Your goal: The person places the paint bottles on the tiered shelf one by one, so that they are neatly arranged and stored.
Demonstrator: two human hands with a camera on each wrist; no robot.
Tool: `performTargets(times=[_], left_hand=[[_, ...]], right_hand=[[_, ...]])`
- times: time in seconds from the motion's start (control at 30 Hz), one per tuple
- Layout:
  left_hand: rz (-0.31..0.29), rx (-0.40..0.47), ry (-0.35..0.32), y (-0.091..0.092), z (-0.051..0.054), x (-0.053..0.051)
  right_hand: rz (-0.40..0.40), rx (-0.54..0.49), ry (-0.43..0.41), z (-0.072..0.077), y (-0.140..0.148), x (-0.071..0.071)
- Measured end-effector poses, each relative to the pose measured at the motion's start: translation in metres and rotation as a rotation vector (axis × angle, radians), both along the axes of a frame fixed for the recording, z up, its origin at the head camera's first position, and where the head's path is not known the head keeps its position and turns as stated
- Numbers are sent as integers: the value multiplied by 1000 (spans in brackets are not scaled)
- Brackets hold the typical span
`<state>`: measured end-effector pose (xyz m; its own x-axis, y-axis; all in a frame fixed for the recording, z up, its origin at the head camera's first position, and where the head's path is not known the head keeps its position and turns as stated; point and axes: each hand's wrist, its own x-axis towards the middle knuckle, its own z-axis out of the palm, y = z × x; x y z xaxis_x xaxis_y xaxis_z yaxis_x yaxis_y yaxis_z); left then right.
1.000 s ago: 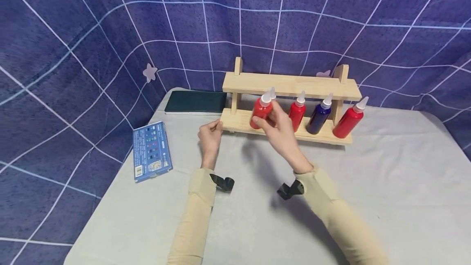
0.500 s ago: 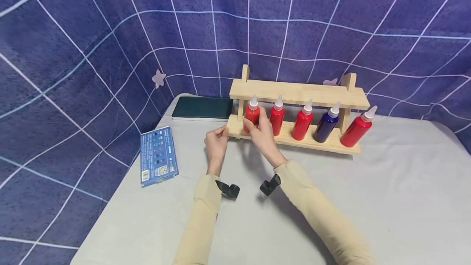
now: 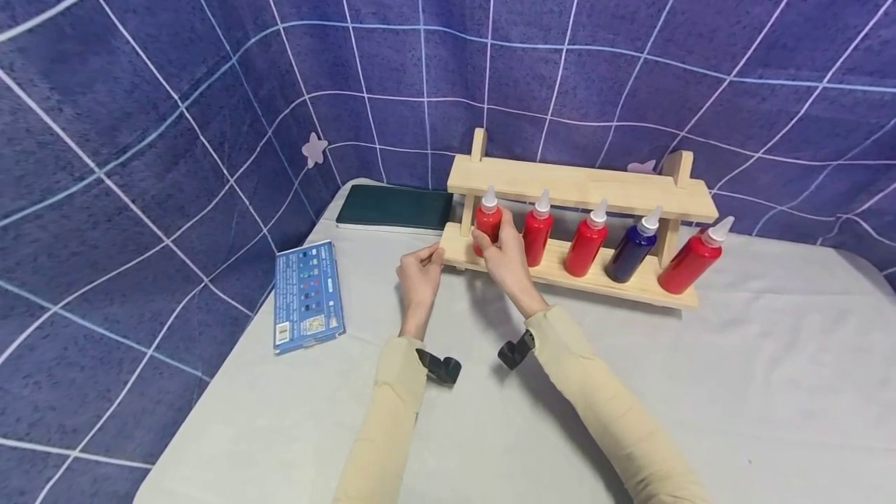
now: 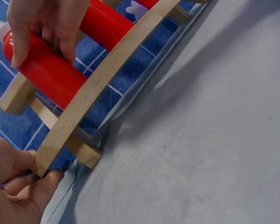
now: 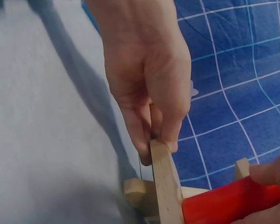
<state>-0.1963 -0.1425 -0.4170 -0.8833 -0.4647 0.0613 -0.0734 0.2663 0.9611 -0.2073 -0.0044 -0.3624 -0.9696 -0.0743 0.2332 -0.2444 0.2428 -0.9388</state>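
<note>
A two-tier wooden rack stands on the table; my left hand pinches the left end of its lower shelf between thumb and fingers. At that end, a red squeeze bottle with a white pointed cap stands on the lower shelf, gripped around its body by my right hand. The left wrist view shows the bottle's base meeting the shelf board. To its right on the same shelf are two more red bottles, a dark blue bottle and a tilted red bottle at the right end.
A blue printed box lies on the left of the pale cloth-covered table. Behind my left hand is a dark green flat item, book-like. A blue grid-patterned curtain hangs behind and to the left.
My right hand has carried the red bottle left and down onto the lower shelf's left end, uncovering the bottle behind it. The left hand keeps its pinch on the rack. The head view has shifted.
</note>
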Motion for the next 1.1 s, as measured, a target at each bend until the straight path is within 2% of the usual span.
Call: performTargets(times=[0.23,0.37,0.57,0.7,0.87,1.1], left_hand=[[11,-8,8,-1,0,-1],[15,-14,20,-1,1,-4],[-19,-10,27,4,-1,-9],[-37,0,37,7,-3,-14],[-48,-39,27,8,-3,-21],[-81,-63,12,2,2,-27]], right_hand=[[0,81,-18,4,-3,-4],[-1,97,-27,5,-3,-7],[-38,82,-18,11,5,-5],[-41,51,46,28,10,2],[-29,39,130,55,19,12],[18,-81,257,91,39,29]])
